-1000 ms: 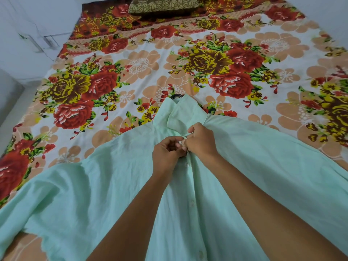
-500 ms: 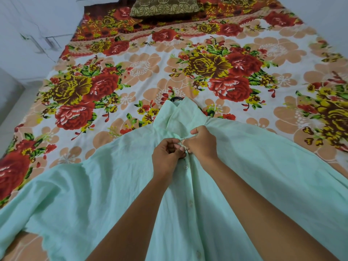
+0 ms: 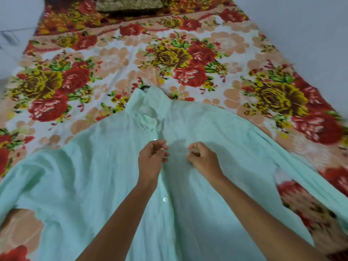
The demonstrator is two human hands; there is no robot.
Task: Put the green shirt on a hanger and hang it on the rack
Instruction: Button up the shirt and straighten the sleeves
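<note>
The green shirt (image 3: 216, 132) is made of thin, matt woven cloth, lightly creased, fitted with small glossy buttons (image 3: 165, 199). The bedsheet (image 3: 116, 59) is matt printed cloth. The pillow (image 3: 130, 3) is covered in patterned fabric.

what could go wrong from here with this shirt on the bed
Only a small dark hook shows above the collar, so the hanger could slip out when the green shirt is lifted. Both the left hand and right hand hover apart with nothing gripped. Long sleeves trail across the bedsheet and could drag.
</note>
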